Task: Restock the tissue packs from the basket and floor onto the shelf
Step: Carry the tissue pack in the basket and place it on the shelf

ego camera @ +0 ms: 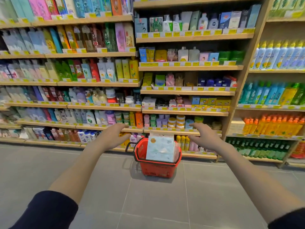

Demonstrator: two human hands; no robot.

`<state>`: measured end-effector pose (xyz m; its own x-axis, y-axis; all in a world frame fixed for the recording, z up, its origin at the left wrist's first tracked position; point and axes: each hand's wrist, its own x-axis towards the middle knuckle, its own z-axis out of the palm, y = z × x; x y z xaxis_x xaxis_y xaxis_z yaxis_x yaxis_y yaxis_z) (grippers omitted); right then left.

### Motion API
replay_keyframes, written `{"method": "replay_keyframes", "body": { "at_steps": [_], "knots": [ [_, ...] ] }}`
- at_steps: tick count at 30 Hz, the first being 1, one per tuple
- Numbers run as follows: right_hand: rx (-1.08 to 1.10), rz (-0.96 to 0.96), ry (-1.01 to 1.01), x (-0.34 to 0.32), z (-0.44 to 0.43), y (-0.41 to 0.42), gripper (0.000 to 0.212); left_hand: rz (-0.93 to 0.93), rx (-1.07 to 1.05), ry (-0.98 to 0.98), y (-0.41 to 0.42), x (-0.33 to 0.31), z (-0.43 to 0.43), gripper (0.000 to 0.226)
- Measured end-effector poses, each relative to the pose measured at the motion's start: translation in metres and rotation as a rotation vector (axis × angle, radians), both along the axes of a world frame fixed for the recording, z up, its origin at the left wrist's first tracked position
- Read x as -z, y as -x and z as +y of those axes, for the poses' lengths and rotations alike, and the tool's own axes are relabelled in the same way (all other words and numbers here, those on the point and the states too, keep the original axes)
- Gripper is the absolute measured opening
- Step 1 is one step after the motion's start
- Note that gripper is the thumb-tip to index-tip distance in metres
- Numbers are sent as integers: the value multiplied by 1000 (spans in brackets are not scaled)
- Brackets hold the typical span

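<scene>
A red plastic basket [156, 170] stands on the grey floor in front of the shelving. A pale tissue pack [160, 148] with a round orange mark stands upright in it and rises above the rim. My left hand [113, 136] is stretched out to the left of the basket, fingers spread, holding nothing. My right hand [205, 138] is stretched out to the right of the pack, also spread and holding nothing. Both hands hover above the basket without touching it. No tissue packs show on the floor.
Wooden shelving [186, 68] packed with bottles, jars and boxes fills the wall ahead. A second unit [275, 109] with rows of bottles stands at the right. Grey floor tiles [148, 204] stretch between me and the basket.
</scene>
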<state>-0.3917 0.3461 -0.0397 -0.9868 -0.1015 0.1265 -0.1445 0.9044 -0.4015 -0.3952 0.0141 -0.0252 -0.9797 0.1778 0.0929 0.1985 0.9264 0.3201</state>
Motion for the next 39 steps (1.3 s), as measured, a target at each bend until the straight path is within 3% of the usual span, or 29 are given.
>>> {"method": "replay_keyframes", "body": {
  "at_steps": [6,17,23,26,33,39],
  "knots": [
    [71,-27,61,16,-22,98,53,-24,47,54,127,7,-30,53],
    [179,-94,167,72,-15,226,52,-170,139,-46,287,69,-29,51],
    [174,-169,245,125,12,323,46,-282,130,-45,391,128,-17,43],
    [197,-222,266,150,27,374,62,-355,71,-16,441,158,-5,53],
    [267,-315,314,222,55,464,51,-472,-54,-81,519,234,12,50],
    [387,-395,324,322,68,507,47,-539,-93,-121,567,333,-1,42]
  ]
}}
